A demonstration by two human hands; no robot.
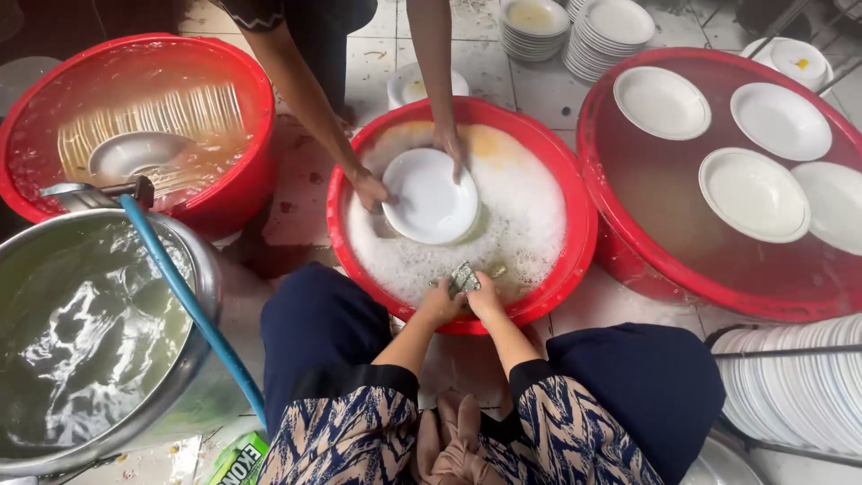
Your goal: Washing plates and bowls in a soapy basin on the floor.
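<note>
Lower centre of frame: left hand (442,303) and right hand (486,297) meet at the near rim of the red soapy basin (575,260), both closed on 1 grey scouring pad (464,277). Risk — suds make grips slippery; a co-worker's white plate (431,196), just above, could slip and chip.

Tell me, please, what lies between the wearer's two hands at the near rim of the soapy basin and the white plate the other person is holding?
In the head view, only foamy water separates the hands, which grip a scouring pad, from the white plate.
</note>
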